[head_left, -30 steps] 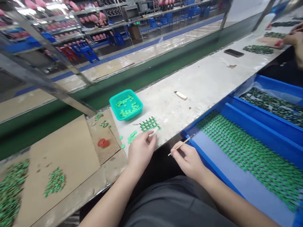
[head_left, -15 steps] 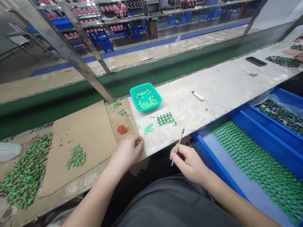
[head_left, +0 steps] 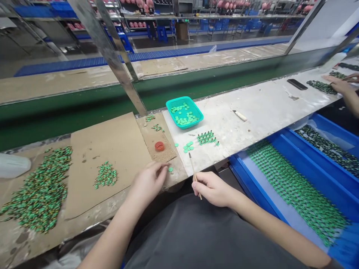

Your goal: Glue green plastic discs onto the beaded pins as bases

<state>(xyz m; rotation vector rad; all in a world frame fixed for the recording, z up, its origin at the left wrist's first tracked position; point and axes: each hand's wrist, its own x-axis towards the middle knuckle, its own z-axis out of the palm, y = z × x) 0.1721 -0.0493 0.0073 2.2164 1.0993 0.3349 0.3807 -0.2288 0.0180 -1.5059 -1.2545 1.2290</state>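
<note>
left hand fingertips pinched beside green disc | right hand grips brush

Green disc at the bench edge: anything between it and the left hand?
Nothing visible: the green disc lies just off the left hand; the brush in the right hand is apart, on the disc's other side.

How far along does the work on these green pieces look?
Seemingly done: rows of green pieces in the blue tray, a large pile and a small pile on the cardboard. In hand: the right hand grips a thin brush; the left hand sits beside one green disc at the bench edge. Seemingly left: loose discs, a standing cluster and the teal basket of discs.
</note>
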